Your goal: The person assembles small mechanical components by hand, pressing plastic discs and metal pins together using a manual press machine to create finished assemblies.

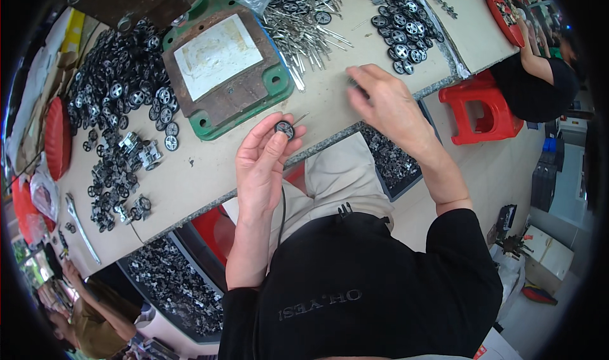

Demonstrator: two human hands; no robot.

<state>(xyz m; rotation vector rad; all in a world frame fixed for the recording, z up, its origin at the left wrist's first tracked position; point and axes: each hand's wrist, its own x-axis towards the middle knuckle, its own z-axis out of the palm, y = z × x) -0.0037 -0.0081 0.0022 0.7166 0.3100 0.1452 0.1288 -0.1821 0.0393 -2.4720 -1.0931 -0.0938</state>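
Snugly, black wheel (pixel 285 129) between pinching left fingers (pixel 275 145), right fingers (pixel 375 84) blurred, grip unclear

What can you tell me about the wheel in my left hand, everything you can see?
The wheel is small and round, with a black outer ring and silvery spokes, seemingly plastic. Its spoked face is turned up toward the camera. A thin, metallic-looking pin sticks out beside it, toward the upper right; how they join is hidden. Your left hand pinches the wheel between thumb and fingers, the thumb overlapping its lower edge, near the table's front edge.
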